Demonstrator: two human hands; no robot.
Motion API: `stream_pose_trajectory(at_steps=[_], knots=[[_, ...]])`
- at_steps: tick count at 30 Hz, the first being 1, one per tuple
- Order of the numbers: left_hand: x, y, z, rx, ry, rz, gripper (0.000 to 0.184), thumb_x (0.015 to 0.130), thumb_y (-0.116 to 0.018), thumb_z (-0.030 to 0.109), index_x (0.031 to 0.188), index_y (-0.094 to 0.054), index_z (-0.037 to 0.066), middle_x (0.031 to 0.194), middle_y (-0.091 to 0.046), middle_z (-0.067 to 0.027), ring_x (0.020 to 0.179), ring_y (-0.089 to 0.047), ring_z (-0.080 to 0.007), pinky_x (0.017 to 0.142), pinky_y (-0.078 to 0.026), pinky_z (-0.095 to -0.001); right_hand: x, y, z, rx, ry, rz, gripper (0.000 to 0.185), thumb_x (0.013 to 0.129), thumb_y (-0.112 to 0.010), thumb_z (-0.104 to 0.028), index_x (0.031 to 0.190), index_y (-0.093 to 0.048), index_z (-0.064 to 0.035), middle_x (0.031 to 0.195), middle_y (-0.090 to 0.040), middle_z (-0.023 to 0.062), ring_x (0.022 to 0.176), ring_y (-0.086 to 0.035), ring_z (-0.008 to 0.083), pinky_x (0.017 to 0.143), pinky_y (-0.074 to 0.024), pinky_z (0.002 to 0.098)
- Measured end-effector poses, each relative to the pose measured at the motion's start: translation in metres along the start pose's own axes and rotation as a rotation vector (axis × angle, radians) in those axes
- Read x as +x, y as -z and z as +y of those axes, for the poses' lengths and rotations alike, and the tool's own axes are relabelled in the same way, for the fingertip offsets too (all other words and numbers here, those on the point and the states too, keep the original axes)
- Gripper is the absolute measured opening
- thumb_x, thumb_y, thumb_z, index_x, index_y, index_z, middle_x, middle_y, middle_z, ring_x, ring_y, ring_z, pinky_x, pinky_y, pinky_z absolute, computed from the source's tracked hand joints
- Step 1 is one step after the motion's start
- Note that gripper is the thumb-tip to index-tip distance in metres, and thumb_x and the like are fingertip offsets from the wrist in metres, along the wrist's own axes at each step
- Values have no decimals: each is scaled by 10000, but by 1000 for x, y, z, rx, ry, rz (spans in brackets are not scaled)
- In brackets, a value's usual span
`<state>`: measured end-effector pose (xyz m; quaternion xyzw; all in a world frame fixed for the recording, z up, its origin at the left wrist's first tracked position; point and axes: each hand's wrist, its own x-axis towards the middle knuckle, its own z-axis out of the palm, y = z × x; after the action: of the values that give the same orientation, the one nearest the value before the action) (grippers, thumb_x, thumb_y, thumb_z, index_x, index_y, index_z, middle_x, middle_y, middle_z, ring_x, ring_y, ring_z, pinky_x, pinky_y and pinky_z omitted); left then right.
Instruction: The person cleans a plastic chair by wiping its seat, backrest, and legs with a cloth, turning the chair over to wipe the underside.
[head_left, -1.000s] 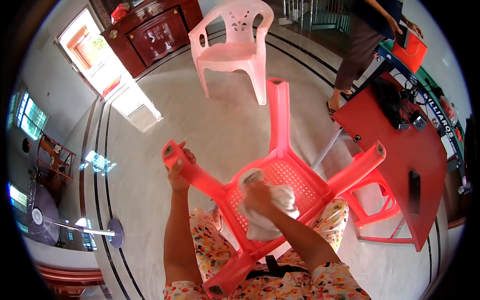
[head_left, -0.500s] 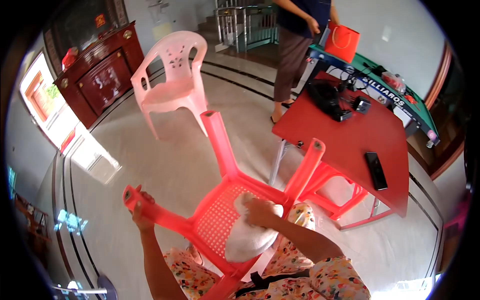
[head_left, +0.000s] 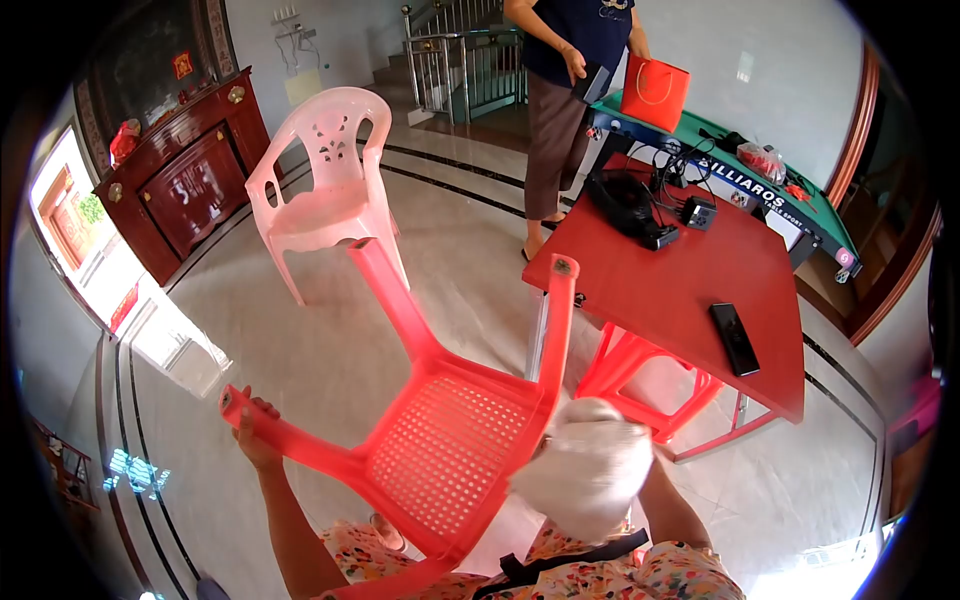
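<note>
A red plastic stool [head_left: 445, 450] with a perforated seat is tipped over in front of my lap, its legs sticking outward. My left hand [head_left: 258, 418] is closed around the end of the leg at the left. At the right edge of the seat, a whitish cloth [head_left: 585, 470] hangs bunched and blurred by motion. My right hand holds this cloth; the cloth hides its fingers, and only the forearm [head_left: 672, 505] shows behind it.
A pink plastic armchair [head_left: 325, 200] stands ahead. At right, a red table [head_left: 690, 300] carries a black phone [head_left: 734, 340] and cabled gear [head_left: 640, 205], with another red stool [head_left: 640, 375] beneath. A person [head_left: 555, 110] holding a red bag [head_left: 655, 92] stands by a billiards table [head_left: 825, 225].
My right hand has moved the cloth from the seat's middle out to its right edge, baring the perforations. The left hand keeps its hold on the leg. The view has shifted slightly.
</note>
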<state>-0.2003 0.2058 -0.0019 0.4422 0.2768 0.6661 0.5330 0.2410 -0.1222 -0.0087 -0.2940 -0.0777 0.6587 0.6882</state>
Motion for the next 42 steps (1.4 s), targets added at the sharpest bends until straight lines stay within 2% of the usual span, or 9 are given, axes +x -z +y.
stream_pose_trajectory(at_steps=[5, 13, 27, 30, 33, 37, 39, 41, 42], knots=[[7, 20, 3, -19, -14, 60, 533, 835, -550, 314, 1200, -416, -51, 782, -532, -82, 669, -518, -182, 599, -427, -284, -17, 2, -10, -42, 102, 112, 398, 717, -583, -115, 1085, -530, 25, 940, -624, 120, 842, -617, 232, 746, -503, 346], [11, 21, 5, -30, -3, 97, 513, 860, -521, 309, 1209, -406, -48, 768, -527, -69, 656, -516, -171, 598, -431, -282, 57, 17, 88, 67, -99, 358, 342, 725, -585, -125, 1038, -542, 7, 907, -623, 112, 813, -615, 231, 731, -504, 347], [17, 37, 1, -2, -36, 91, 472, 877, -492, 322, 1177, -430, -37, 774, -535, -74, 678, -529, -184, 610, -438, -290, 100, 12, 128, 161, -224, 412, 245, 738, -589, -141, 954, -563, -26, 849, -623, 98, 764, -613, 230, 704, -506, 349], [14, 48, -5, 57, 41, 151, 528, 874, -504, 392, 1184, -424, -28, 771, -535, -66, 702, -535, -175, 624, -443, -306, 105, 9, 124, 153, -229, 410, 225, 741, -590, -144, 936, -568, -33, 837, -623, 95, 753, -613, 229, 698, -507, 349], [-16, 46, 1, 394, 310, 228, 564, 864, -506, 471, 1227, -418, 48, 932, -531, -71, 728, -515, -130, 583, -445, -280, 112, 2, 124, 143, -241, 397, 205, 744, -590, -148, 918, -572, -40, 824, -623, 92, 743, -612, 229, 693, -507, 349], [-90, 49, -3, 874, 194, 283, 394, 861, -547, 237, 1192, -486, 33, 981, -544, -69, 699, -553, -128, 526, -439, -221, 119, -14, 120, 117, -261, 369, 179, 748, -591, -152, 894, -579, -50, 808, -623, 87, 728, -612, 228, 685, -508, 350], [-136, 93, -9, 292, 449, 96, 323, 838, -561, 147, 1123, -529, -1, 933, -580, -63, 691, -576, -144, 568, -465, -242, 124, -24, 117, 95, -279, 357, 166, 750, -592, -154, 882, -582, -54, 800, -623, 85, 721, -611, 228, 681, -508, 350], [-187, 57, 8, 663, 326, -35, 273, 803, -587, 76, 1054, -563, -27, 874, -605, -49, 718, -590, -157, 629, -480, -260, 132, -37, 114, 72, -296, 341, 154, 752, -592, -157, 870, -585, -59, 791, -623, 83, 714, -611, 228, 677, -508, 350], [-201, 37, 14, 686, 403, -63, 283, 780, -593, 46, 1049, -560, -34, 891, -610, -62, 744, -593, -161, 655, -479, -265, 134, -42, 114, -28, -205, 309, 163, 756, -599, -160, 889, -577, -69, 794, -623, 82, 701, -614, 226, 663, -512, 353]])
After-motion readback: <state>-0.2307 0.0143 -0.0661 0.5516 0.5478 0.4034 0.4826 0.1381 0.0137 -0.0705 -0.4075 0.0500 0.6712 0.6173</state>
